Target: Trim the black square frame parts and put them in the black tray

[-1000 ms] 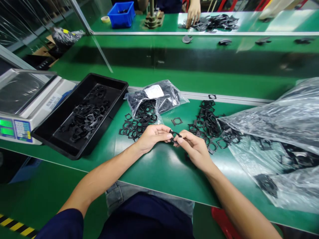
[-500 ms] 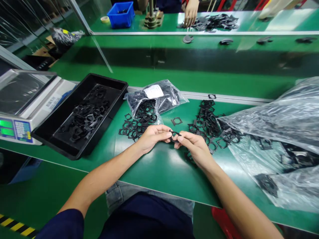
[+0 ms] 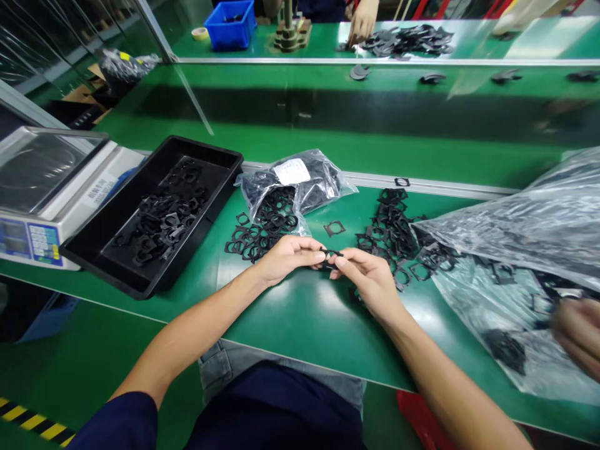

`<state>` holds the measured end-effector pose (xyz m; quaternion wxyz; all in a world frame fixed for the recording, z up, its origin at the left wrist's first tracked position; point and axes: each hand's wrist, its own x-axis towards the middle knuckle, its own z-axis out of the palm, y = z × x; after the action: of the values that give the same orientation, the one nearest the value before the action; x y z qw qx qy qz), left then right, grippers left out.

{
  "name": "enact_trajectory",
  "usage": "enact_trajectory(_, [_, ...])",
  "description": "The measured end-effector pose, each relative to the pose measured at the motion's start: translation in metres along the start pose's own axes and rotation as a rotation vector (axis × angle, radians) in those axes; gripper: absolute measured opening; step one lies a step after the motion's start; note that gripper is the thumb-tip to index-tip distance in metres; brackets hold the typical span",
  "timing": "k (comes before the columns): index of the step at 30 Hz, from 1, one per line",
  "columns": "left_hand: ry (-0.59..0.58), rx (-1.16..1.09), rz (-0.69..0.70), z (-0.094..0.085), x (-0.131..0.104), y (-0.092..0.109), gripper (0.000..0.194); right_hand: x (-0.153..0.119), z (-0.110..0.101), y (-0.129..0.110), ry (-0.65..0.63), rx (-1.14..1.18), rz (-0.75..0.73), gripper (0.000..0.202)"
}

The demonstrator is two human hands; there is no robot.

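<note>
Black frame point(image 3: 332, 252), one piece, is pinched by left hand point(image 3: 291, 256) and right hand point(image 3: 369, 274), near one loose frame point(image 3: 338, 232).

From the middle of the view, a scale point(image 3: 75, 203) sits at 9 o'clock, with buttons on its front. At 11 o'clock, a blue bin point(image 3: 229, 31) stands on the far counter point(image 3: 324, 47) with a few dark bits inside, and a roll of tape point(image 3: 200, 34) (a pale yellow one) is just beside it. A metal stand point(image 3: 291, 39) is at 12 o'clock. A heap of dark curved pieces point(image 3: 410, 41) lies near 1 o'clock. At 10 o'clock is a shiny plastic bag point(image 3: 122, 72). Yellow and black stripes point(image 3: 32, 420) run along the floor at 8 o'clock.
</note>
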<state>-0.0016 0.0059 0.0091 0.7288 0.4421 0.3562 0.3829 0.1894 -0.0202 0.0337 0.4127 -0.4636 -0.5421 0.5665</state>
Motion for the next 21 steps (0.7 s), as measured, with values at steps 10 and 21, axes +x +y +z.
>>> enact_trajectory(10, [0.054,0.03,0.053,0.0053,-0.0013,0.0004,0.038,-0.0003,-0.0001,-0.0031,0.023,0.034,0.039,0.028])
enact_trajectory(21, [-0.019,0.073,0.075,0.0017,-0.0013,0.0016,0.039,0.0024,0.0007,0.0002,0.102,0.148,0.081,0.023])
